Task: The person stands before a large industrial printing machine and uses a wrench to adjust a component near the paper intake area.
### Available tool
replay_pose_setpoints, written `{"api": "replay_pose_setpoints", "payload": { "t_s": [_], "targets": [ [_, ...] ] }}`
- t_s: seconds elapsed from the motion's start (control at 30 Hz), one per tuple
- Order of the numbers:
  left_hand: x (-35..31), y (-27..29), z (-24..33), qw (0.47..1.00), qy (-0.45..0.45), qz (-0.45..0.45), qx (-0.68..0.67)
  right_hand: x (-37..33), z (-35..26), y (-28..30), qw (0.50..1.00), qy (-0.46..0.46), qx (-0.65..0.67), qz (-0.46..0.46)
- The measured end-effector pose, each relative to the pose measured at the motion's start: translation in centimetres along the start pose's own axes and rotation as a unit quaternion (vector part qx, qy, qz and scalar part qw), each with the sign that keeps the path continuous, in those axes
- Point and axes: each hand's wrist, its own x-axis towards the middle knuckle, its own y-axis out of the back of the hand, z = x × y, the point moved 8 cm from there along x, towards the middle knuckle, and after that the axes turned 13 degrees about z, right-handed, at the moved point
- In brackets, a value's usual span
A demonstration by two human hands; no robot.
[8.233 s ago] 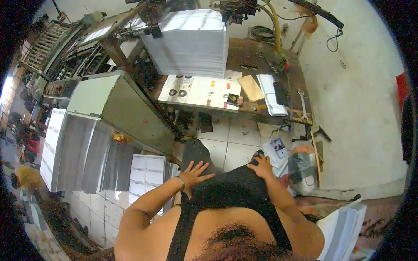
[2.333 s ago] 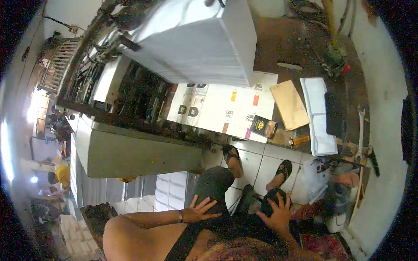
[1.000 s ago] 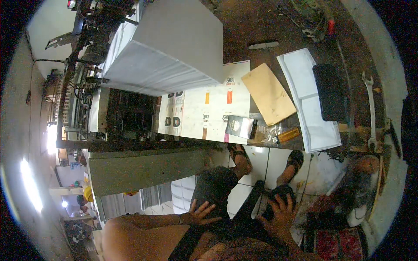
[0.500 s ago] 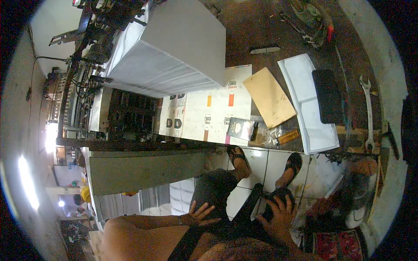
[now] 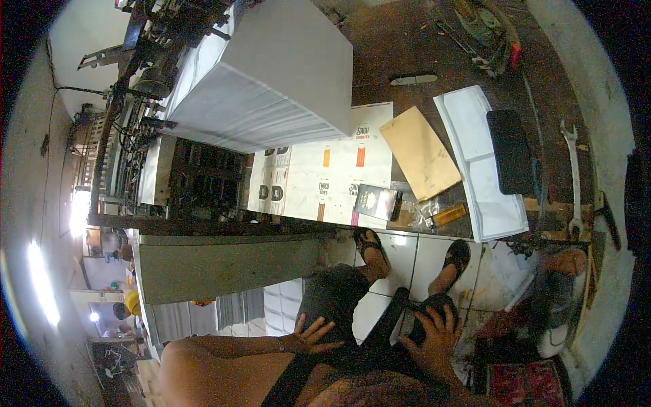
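Note:
My left hand (image 5: 314,335) rests on my left thigh, its fingers spread over the dark shorts (image 5: 327,303). On my right knee lies my right hand (image 5: 436,337), fingers apart and holding nothing. Beyond my feet, on the brown tabletop (image 5: 380,41), are a printed sheet (image 5: 305,180), a small dark packet (image 5: 375,201), a tan card (image 5: 422,154), folded white papers (image 5: 472,163) and a black phone (image 5: 510,150). An orange lighter-like piece (image 5: 449,214) sits by clear plastic. Neither hand touches any of these.
A tall stack of white paper (image 5: 271,81) stands at the far left beside a dark machine (image 5: 129,136). A wrench (image 5: 574,176) and a hammer (image 5: 608,220) lie at the right. A folding knife (image 5: 413,79) rests farther back. White floor tiles (image 5: 400,254) show under my sandals.

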Motion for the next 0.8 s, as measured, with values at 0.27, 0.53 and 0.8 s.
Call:
{"api": "replay_pose_setpoints", "payload": {
  "t_s": [0.27,0.53,0.8],
  "targets": [
    [0.2,0.2,0.0,0.999,-0.007,-0.033,-0.006,0.4,0.2,-0.1,1.000,-0.012,0.018,-0.015],
    [1.5,1.2,-0.1,0.999,0.001,0.036,0.032,0.4,0.3,-0.1,1.000,-0.005,-0.007,-0.015],
    [1.3,0.8,0.0,0.997,0.019,0.057,0.040,0.0,1.0,-1.2,1.000,0.012,-0.012,-0.009]
  ]
}}
